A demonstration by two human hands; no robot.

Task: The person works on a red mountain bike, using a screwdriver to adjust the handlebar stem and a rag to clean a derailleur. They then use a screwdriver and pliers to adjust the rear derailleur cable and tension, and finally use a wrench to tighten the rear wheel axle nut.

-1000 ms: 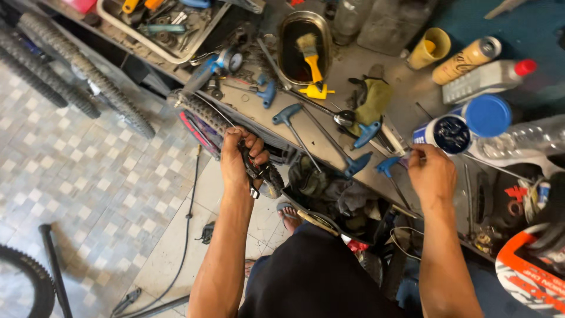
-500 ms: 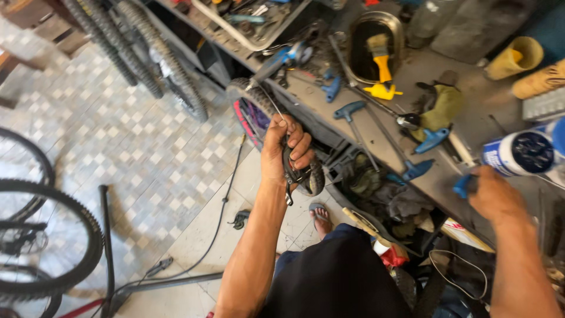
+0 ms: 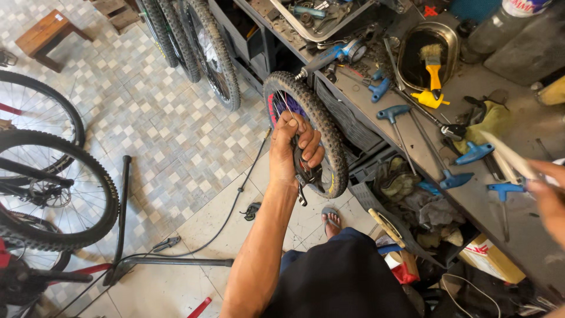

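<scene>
On the tiled workshop floor beside a cluttered workbench (image 3: pixel 506 229), the left hand (image 3: pixel 292 147) grips a knobby wheel (image 3: pixel 312 126) upright, while the blurred right hand (image 3: pixel 547 194) hovers over the tools, its grip unclear.

Cardboard box (image 3: pixel 491 259) beneath the workbench (image 3: pixel 471 203)

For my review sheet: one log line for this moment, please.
left hand: grips bike wheel | right hand: blurred above workbench, holding pale object
</scene>
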